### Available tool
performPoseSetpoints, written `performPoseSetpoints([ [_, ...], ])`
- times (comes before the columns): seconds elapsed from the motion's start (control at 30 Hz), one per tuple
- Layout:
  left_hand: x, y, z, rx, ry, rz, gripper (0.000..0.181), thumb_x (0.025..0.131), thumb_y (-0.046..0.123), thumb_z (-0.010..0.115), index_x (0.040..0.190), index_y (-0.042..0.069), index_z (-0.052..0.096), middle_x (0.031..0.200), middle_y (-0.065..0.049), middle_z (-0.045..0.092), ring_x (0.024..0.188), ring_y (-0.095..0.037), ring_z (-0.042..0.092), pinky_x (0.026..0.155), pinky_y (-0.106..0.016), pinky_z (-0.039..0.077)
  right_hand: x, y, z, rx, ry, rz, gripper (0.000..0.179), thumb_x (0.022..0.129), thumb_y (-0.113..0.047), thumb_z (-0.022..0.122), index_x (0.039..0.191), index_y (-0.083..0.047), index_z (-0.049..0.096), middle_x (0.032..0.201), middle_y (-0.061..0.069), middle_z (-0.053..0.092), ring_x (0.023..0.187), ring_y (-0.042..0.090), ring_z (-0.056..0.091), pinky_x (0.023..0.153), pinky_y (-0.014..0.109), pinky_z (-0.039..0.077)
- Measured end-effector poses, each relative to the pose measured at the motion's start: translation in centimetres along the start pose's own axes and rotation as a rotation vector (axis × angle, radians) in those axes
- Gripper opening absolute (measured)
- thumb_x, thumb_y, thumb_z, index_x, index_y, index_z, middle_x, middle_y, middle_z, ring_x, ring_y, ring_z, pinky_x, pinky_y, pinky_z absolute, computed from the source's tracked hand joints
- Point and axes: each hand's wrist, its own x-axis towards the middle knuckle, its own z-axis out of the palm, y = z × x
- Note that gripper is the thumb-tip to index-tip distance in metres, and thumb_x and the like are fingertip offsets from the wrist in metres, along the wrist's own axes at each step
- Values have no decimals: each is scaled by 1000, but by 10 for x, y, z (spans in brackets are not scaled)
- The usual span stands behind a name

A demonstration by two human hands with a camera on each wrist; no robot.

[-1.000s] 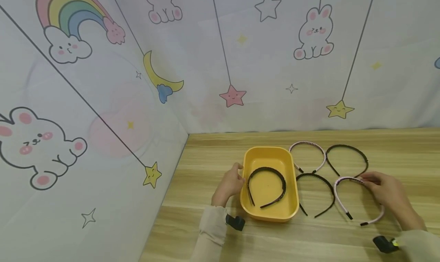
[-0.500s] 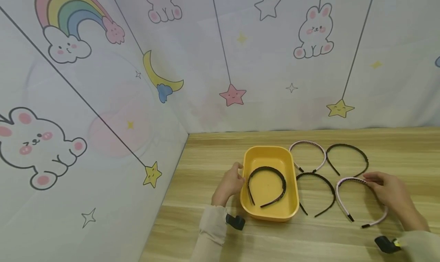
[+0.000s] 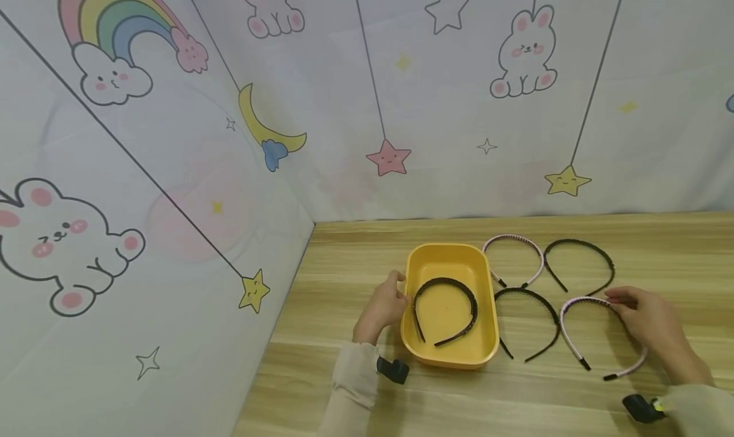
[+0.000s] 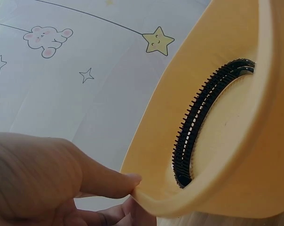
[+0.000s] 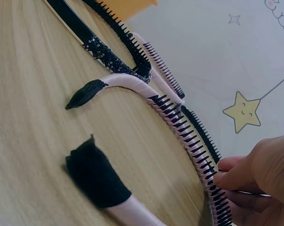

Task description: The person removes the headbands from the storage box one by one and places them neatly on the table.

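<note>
My left hand (image 3: 383, 308) grips the left side of a yellow plastic bin (image 3: 450, 258). In the left wrist view, the thumb of that hand (image 4: 43, 169) lies over the bin's rim, with the fingers beneath. Inside the bin lies a black toothed headband (image 3: 446, 281). On the right, my right hand (image 3: 656, 325) holds a pink headband (image 3: 569, 335) at its upper right curve. Thumb and fingers pinch the toothed band in the right wrist view, where its black-covered tips (image 5: 97, 174) show close up. The hand hides part of the band's right side.
Right of the bin, a black headband (image 3: 552, 309) lies between it and the held one. Behind are another pink headband (image 3: 512, 237) and a black one (image 3: 609, 258). The wooden table (image 3: 355, 246) meets a cartoon-printed cloth wall (image 3: 447, 195) at the back and left.
The pink headband and my right hand have shifted slightly right since a second ago, with almost no movement in the last half second. My left hand and the bin look unmoved.
</note>
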Motion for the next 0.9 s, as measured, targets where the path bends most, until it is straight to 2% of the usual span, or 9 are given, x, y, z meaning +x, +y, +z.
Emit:
performPoseSetpoints([
  [0.17,0,0,0,-4,-2,-2,41,94,8,58,132,4,44,96,-14,63,77,-20,58,65,-32,48,0,-1,1,2,17,-11,17,82,2,65,99,5,67,89,23,70,82,42,61,72,51,38],
  [0.27,0,0,0,-8,-6,-5,42,94,8,58,133,5,43,97,-14,63,78,-20,58,65,-32,48,-1,-2,1,9,29,-15,17,82,2,64,98,5,67,87,22,70,70,14,60,70,48,39],
  [0.4,0,0,-1,-15,-9,-12,42,95,9,57,134,6,43,98,-13,63,77,-19,58,64,-31,48,-2,-2,1,21,40,-20,17,82,2,63,98,4,68,86,21,70,70,-21,34,68,45,39],
  [0.47,0,0,-1,-16,-8,-11,42,95,8,57,134,5,43,97,-14,63,77,-19,58,64,-31,48,-2,-1,2,22,38,-18,17,82,1,62,98,4,67,86,21,70,69,-20,37,68,44,39],
  [0.63,1,-1,1,-13,-1,-5,42,94,7,58,132,4,44,95,-14,63,76,-20,58,64,-32,48,0,-3,2,9,37,-3,17,84,0,61,100,4,66,92,24,69,73,19,60,69,44,39],
  [0.7,1,-2,1,-12,0,-7,42,94,7,58,133,4,44,95,-13,63,77,-20,58,64,-32,48,2,-5,1,7,46,-2,18,85,-2,61,101,4,66,94,24,69,73,15,59,69,45,38],
  [0.77,1,-1,1,-11,-2,-11,41,94,8,58,133,5,44,95,-13,63,76,-20,58,64,-31,48,3,-9,1,9,56,-8,19,85,-3,61,102,3,66,95,24,69,73,-5,50,70,45,39],
  [0.83,0,-1,1,-10,-3,-13,42,94,8,57,133,5,43,96,-13,63,76,-19,58,63,-31,48,6,-15,0,13,56,-11,20,86,-5,62,104,2,66,96,23,69,73,-11,44,71,46,40],
  [0.9,0,-1,1,-8,-4,-16,42,95,9,57,134,6,43,96,-12,63,76,-19,57,63,-31,47,8,-21,-1,21,47,-18,22,86,-4,61,106,3,65,97,23,69,76,-3,50,71,47,41],
])
